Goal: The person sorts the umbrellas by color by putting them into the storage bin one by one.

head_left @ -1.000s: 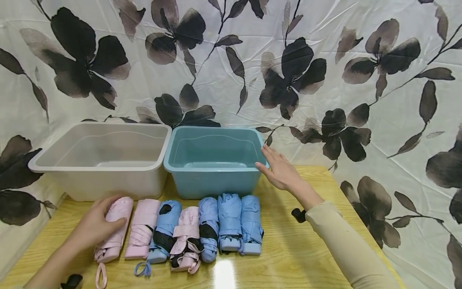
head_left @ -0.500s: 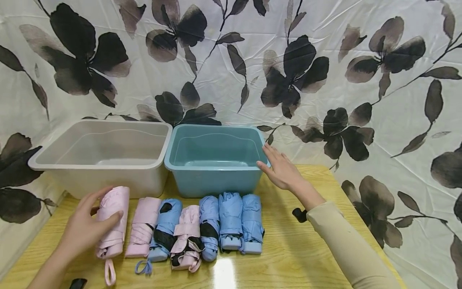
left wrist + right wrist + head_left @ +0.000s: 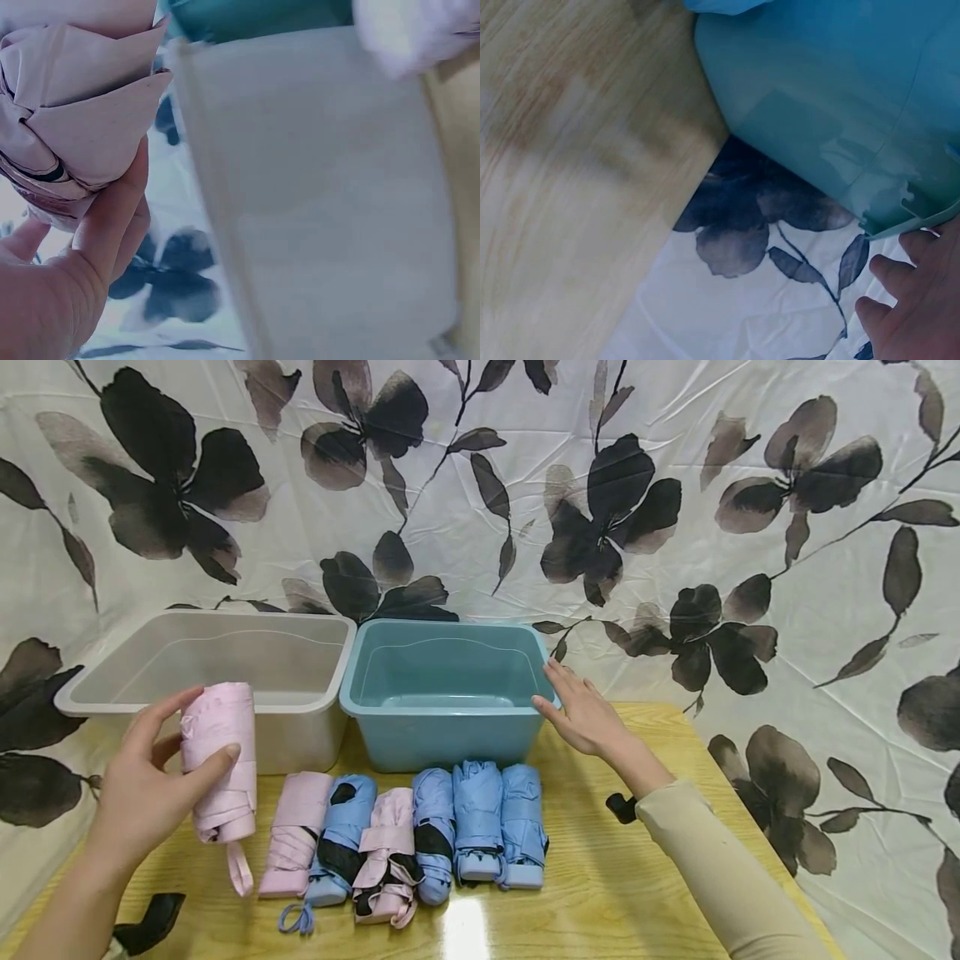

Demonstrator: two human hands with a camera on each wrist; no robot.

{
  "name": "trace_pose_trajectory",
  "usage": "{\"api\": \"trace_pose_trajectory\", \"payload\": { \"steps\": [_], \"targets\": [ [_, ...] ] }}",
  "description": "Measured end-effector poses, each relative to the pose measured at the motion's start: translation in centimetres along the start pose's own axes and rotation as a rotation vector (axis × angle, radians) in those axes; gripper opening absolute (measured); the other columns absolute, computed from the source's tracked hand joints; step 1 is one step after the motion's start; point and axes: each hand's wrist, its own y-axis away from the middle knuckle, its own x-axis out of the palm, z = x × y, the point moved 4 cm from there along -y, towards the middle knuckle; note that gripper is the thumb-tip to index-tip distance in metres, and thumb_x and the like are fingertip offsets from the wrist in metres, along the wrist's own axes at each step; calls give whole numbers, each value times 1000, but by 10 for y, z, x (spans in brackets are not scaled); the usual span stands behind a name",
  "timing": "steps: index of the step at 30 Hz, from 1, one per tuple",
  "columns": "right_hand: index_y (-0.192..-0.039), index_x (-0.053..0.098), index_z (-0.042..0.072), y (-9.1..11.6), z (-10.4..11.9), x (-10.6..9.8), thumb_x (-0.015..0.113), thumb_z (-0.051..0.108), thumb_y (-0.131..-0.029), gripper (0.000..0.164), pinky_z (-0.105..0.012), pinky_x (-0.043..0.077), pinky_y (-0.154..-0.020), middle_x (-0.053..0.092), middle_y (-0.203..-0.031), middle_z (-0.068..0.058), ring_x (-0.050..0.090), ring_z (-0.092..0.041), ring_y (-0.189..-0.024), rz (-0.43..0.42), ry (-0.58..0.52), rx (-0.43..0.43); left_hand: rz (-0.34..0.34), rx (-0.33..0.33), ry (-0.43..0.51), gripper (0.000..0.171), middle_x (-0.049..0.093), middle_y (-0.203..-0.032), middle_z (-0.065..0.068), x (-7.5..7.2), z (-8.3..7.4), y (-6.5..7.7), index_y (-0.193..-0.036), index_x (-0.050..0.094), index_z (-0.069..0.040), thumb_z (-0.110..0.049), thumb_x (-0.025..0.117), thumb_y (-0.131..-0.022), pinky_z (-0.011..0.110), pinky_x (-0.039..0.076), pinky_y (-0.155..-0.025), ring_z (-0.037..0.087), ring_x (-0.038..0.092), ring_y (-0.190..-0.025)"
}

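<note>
A folded pink umbrella (image 3: 225,760) with a wrist loop is gripped between the thumb and fingers of my left hand (image 3: 153,777), raised in front of the grey bin (image 3: 322,727). The left wrist view shows the same pink umbrella (image 3: 90,97) close up, its cloth wrapped in layers. My right hand (image 3: 581,706), fingers straight, rests at the right rim of the blue bin (image 3: 450,739). In the right wrist view its fingers (image 3: 892,274) touch the rim's edge. Nothing shows inside either bin.
On the wooden table (image 3: 600,860), several folded umbrellas lie in a row before the bins: a pink umbrella (image 3: 296,831) at the left end, a black-patched pink umbrella (image 3: 386,852), and blue ones such as the blue umbrella (image 3: 522,827) at the right. A floral cloth (image 3: 480,485) hangs behind.
My left hand has lifted the leftmost pink umbrella off the table and brought it up to the grey bin's front rim. My right hand has stayed at the blue bin.
</note>
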Motion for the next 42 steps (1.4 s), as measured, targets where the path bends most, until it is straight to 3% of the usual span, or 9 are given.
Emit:
{"api": "trace_pose_trajectory", "payload": {
  "steps": [8, 12, 14, 16, 21, 27, 32, 35, 42],
  "targets": [
    [-166, 21, 7, 2, 0, 0, 32, 59, -109, 78, -59, 13, -126, 16, -174, -9, 17, -34, -159, -9, -17, -2, -1, 17, -1, 80, 41, -151, 8, -1, -30, -39, -159, 42, -21, -4, 77, -90, 8, 52, -61, -4, 51, -100],
    [-166, 22, 7, 3, -1, 1, 33, 58, -110, 77, -59, 14, -126, 17, -174, -9, 18, -34, -159, -15, -23, -3, 9, 11, -33, 80, 37, -153, 15, 2, -43, -62, -160, 39, -16, -9, 77, -91, 5, 47, -63, 29, 58, -115],
    [-166, 21, 8, 4, -1, 1, 33, 58, -110, 77, -59, 14, -126, 16, -174, -8, 18, -33, -159, -14, -24, 0, 15, 6, -42, 80, 34, -153, 16, 5, -47, -73, -160, 37, -12, -12, 77, -90, 4, 46, -62, 47, 53, -119],
    [-166, 21, 7, 5, -2, 2, 32, 59, -110, 77, -60, 14, -126, 15, -174, -8, 18, -34, -159, -11, -23, 1, 22, 8, -48, 81, 31, -152, 18, 9, -49, -84, -159, 35, -8, -12, 77, -90, 3, 45, -61, 56, 47, -121],
    [-166, 20, 7, 6, -2, 2, 31, 60, -109, 79, -60, 12, -126, 14, -174, -9, 18, -36, -158, -8, -28, -1, 30, 21, -110, 78, 28, -151, 18, 15, -51, -110, -155, 37, -6, -14, 77, -89, 5, 45, -59, 35, 48, -111],
    [-167, 20, 9, 6, -1, 2, 32, 59, -109, 77, -57, 12, -127, 14, -175, -6, 17, -33, -159, -6, -33, 5, 71, 18, -145, 78, 25, -151, 18, 28, -47, -138, -155, 34, -5, -16, 75, -90, 4, 43, -60, 41, 44, -119],
    [-166, 21, 8, 4, -1, 1, 32, 60, -109, 78, -58, 12, -127, 15, -174, -8, 18, -34, -159, -8, -34, -1, 77, 51, -193, 73, 27, -147, 22, 41, -37, -156, -151, 39, 0, -16, 74, -89, 5, 36, -66, 42, 47, -112],
    [-166, 21, 8, 3, -2, 1, 33, 60, -109, 78, -58, 12, -127, 14, -175, -7, 17, -33, -159, -4, -35, 3, 100, 33, -199, 72, 27, -146, 24, 50, -28, -165, -151, 39, 0, -18, 73, -90, 13, 37, -71, 39, 45, -111],
    [-166, 22, 8, 0, -3, -2, 33, 58, -110, 76, -59, 14, -126, 16, -174, -9, 18, -31, -159, -13, -26, -3, 167, -58, -163, 74, 28, -149, 31, 73, -7, -175, -153, 33, 5, -15, 71, -92, 41, 38, -94, 43, 35, -128]
  ]
}}
